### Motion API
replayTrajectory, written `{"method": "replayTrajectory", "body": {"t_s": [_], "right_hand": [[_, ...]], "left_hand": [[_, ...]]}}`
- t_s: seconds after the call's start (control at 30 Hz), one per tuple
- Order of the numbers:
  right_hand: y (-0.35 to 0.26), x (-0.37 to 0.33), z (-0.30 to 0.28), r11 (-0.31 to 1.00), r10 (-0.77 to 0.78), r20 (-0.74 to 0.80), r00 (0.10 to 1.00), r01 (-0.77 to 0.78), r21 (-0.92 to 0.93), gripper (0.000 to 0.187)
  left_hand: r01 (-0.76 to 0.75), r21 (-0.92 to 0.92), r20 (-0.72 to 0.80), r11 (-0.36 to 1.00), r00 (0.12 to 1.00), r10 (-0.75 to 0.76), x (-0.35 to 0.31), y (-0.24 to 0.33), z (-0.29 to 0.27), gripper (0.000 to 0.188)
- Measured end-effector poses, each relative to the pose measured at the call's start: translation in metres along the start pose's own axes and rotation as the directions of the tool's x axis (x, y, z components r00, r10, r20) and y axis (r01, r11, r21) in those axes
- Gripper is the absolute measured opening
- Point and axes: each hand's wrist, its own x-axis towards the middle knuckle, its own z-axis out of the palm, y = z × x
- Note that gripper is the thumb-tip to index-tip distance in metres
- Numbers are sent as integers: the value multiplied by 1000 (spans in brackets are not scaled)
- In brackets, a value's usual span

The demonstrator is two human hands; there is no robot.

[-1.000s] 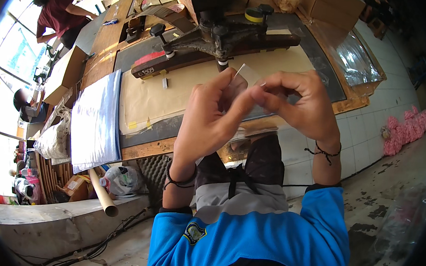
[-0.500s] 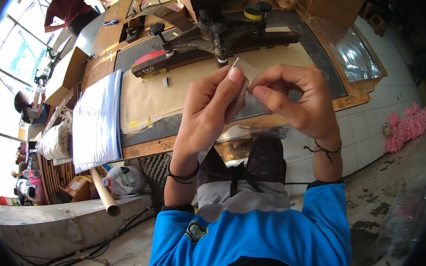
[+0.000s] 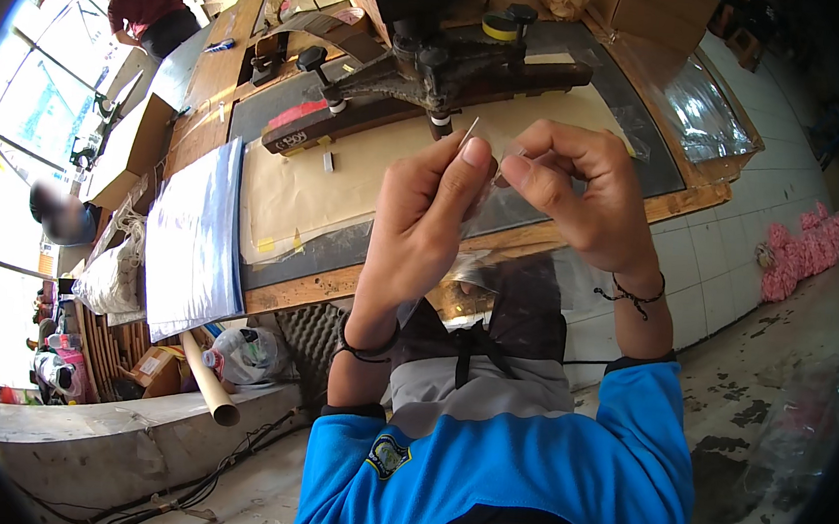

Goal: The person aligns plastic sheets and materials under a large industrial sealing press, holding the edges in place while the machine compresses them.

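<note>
Both hands are raised in front of the chest, above the near edge of the wooden workbench. Left hand has its thumb and forefinger pressed together on the upper edge of a small clear plastic bag, the remaining fingers curled loosely behind. Right hand pinches the same bag from the other side, fingertips meeting those of the left, with a dark cord bracelet at the wrist. The bag hangs between the two hands, over the bench's front edge (its film is so thin that its outline is hard to follow, and whether anything is inside cannot be told).

On the bench, behind the hands, stands a black cast-metal machine on a brown paper sheet. Left of that sheet lies a stack of clear plastic sheets, and a cardboard tube leans below the bench's left end.

Judging by the grip, the bag's mouth is being worked at with the fingertips; it looks neither laid down nor brought to the machine, so most of the handling seems to remain.
</note>
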Motion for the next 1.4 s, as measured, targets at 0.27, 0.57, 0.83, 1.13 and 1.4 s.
{"method": "replayTrajectory", "body": {"t_s": [0.27, 0.57, 0.83, 1.13, 1.4], "right_hand": [[12, 6, -13, 998, -56, -162, 985, 52, -29, 14], [21, 3, -30, 978, -35, -137, 990, 6, -207, 20], [16, 6, -36, 992, 69, 31, 997, -65, -108, 23], [25, -1, -60, 993, -28, -214, 976, 1, -122, 22], [-16, 25, -19, 457, -587, -6, 809, 325, -828, 33]], "left_hand": [[41, 280, 98, 959, 993, -71, -11, 3, -17, 25], [73, 420, 157, 905, 976, -151, -28, -4, -38, 17], [25, 473, 159, 881, 981, -113, -26, -4, -43, 21], [47, 550, 207, 834, 960, -191, -40, 0, -78, 16], [-49, 607, 92, 793, 996, -9, -17, 32, -63, 14]]}}
